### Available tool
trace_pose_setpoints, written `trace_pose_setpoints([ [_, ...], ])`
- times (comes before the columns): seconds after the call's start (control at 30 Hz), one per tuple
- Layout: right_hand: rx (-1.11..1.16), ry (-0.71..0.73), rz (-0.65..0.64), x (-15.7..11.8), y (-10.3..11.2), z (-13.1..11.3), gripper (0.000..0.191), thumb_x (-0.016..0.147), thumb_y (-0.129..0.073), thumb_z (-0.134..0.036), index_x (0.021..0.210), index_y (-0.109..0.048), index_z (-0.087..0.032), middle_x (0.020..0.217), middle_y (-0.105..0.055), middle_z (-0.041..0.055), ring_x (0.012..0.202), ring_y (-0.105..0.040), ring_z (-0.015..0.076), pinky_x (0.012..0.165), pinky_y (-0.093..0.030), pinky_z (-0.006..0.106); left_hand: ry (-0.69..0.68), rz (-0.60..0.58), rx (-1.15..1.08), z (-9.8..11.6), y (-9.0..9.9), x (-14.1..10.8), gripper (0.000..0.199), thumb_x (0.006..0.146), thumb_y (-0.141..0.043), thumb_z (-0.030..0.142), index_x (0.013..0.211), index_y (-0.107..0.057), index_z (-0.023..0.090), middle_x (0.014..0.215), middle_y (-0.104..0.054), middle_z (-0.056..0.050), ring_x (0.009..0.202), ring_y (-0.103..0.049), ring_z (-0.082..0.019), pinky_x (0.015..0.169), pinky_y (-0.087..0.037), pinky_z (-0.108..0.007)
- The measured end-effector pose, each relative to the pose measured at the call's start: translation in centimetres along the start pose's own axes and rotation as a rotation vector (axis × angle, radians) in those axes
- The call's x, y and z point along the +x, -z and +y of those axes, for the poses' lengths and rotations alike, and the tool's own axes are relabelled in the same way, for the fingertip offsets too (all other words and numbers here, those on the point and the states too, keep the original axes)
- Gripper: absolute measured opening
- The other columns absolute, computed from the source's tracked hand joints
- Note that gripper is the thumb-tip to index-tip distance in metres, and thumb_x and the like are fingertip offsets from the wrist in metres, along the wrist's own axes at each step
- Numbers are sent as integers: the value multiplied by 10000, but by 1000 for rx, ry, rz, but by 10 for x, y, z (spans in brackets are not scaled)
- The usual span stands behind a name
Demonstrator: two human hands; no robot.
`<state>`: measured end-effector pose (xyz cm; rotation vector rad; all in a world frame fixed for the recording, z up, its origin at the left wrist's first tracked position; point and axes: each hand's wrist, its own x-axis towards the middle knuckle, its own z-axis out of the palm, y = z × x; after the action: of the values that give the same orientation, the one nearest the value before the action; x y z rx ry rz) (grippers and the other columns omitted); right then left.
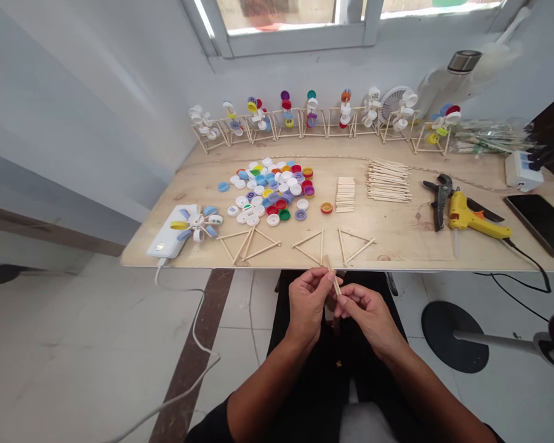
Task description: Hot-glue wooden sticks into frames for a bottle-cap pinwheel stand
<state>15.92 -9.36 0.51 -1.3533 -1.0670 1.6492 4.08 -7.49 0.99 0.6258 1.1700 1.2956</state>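
Just off the table's front edge, my left hand (pixel 307 303) and my right hand (pixel 367 315) both pinch a small bundle of wooden sticks (pixel 333 275), held at a slant. How many sticks it has I cannot tell. On the table beyond lie stick triangles, one (pixel 310 247) left of the bundle and another (pixel 356 246) to its right. Further left are more joined sticks (pixel 264 252). Short sticks (pixel 345 195) and longer sticks (pixel 388 181) lie in two piles. Colourful bottle caps (pixel 272 191) are heaped left of them.
Stick frames with cap wheels (pixel 287 123) line the back of the table (pixel 175 184). At the left, a cap wheel (pixel 197 223) rests on a white power bank (pixel 166 243). A yellow glue gun (pixel 477 218), a cutter (pixel 441 200), a phone (pixel 542 221) and a power socket (pixel 522 171) are at the right.
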Motion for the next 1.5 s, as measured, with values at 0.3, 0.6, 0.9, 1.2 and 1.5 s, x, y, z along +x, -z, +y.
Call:
trace_pose_setpoints([
  [0.3,-36,8,-36,1,2,3,337,783,-601,-512,801,-601,-175,638,-603,4,571,-507,103,520,-417,225,18,-39,16,4,3,-1,197,698,-734,298,762,-649,132,709,-705,-40,551,-573,-94,606,-470,-224],
  [0.6,-42,10,-67,1,5,2,324,787,-601,-502,778,-600,-178,638,-598,4,592,-514,112,550,-424,237,58,-102,27,6,6,0,231,712,-728,298,868,-705,129,716,-698,-37,597,-578,-95,634,-462,-216],
  [0.9,106,109,71,3,5,-1,363,847,-538,-455,1082,-639,-198,1000,-669,73,806,-579,151,726,-453,282,117,-112,-349,33,1,8,213,679,-762,262,822,-670,135,698,-661,-24,654,-596,-104,660,-490,-223],
  [1.2,130,47,-205,1,-28,-10,425,814,-563,-494,1109,-612,-191,828,-641,31,677,-560,119,573,-433,228,102,-180,-463,39,-6,3,182,705,-743,269,830,-659,167,689,-620,2,655,-589,-103,673,-491,-233],
  [1.5,-184,44,-172,-12,22,-2,372,817,-562,-511,829,-682,-159,492,-458,-42,459,-375,71,478,-275,229,77,-162,-462,38,1,10,173,708,-737,251,832,-667,151,693,-607,-4,671,-566,-99,701,-489,-240],
])
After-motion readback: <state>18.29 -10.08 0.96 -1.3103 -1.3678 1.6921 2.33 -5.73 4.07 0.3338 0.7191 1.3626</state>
